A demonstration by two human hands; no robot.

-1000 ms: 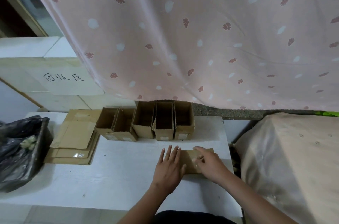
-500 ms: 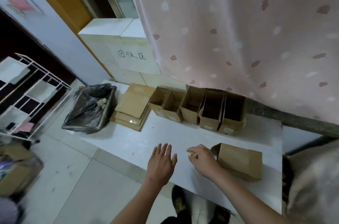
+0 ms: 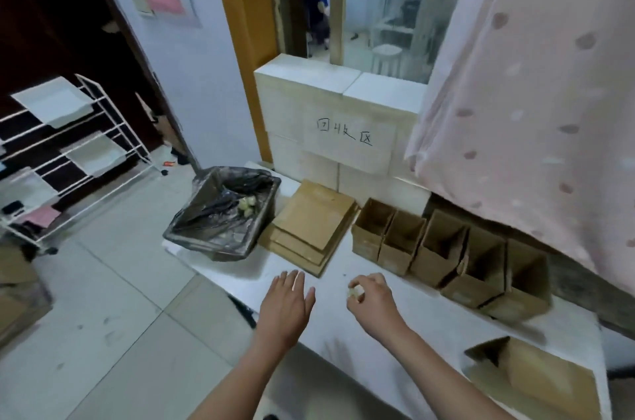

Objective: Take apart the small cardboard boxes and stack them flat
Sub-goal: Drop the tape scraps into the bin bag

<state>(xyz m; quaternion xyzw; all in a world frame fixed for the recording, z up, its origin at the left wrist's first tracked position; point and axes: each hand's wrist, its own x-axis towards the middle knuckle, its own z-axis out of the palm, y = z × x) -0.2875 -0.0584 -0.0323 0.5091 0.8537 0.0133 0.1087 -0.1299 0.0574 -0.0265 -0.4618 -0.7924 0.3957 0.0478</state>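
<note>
My right hand (image 3: 372,296) hovers over the white table (image 3: 429,320) and pinches a small crumpled wad of tape (image 3: 356,291) in its fingertips. My left hand (image 3: 287,302) is held flat beside it with fingers spread, holding nothing. A partly collapsed cardboard box (image 3: 536,375) lies at the near right of the table, away from both hands. Several open small boxes (image 3: 446,251) stand in a row at the back. A stack of flattened boxes (image 3: 312,227) lies left of that row.
A bin lined with a black bag (image 3: 223,213) sits at the table's left end, with pale scraps inside. Behind are pale blocks with a handwritten sign (image 3: 343,134) and a pink curtain (image 3: 536,93). A white rack (image 3: 68,151) stands on the tiled floor to the left.
Both hands left the box they were pressing and moved left along the table, the right one carrying a tape wad. The view swung left toward the bin.
</note>
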